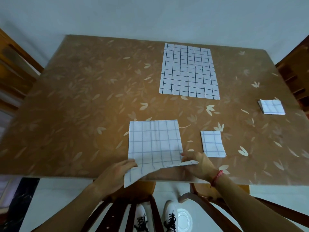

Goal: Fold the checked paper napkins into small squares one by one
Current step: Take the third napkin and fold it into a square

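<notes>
Head view: the napkin (pixel 155 143) being worked is found at the middle of the table's (pixel 75 106) near edge. Its near-left corner is pinched by the left hand (pixel 115 174) and its near-right corner by the right hand (pixel 197 164), the fingers of both being curled onto the paper. The held edge is raised off the table and runs left to right, parallel to the near edge. The rest of the sheet is spread flat ahead of the fingers, toward the far edge, so a fold away from the body is judged most likely. Neither hand is nearer; one corner is held by each. A folded square (pixel 212 144) is seen just right of it, a folded pile (pixel 272 107) at the right edge, and an open napkin (pixel 189 71) toward the far edge.
</notes>
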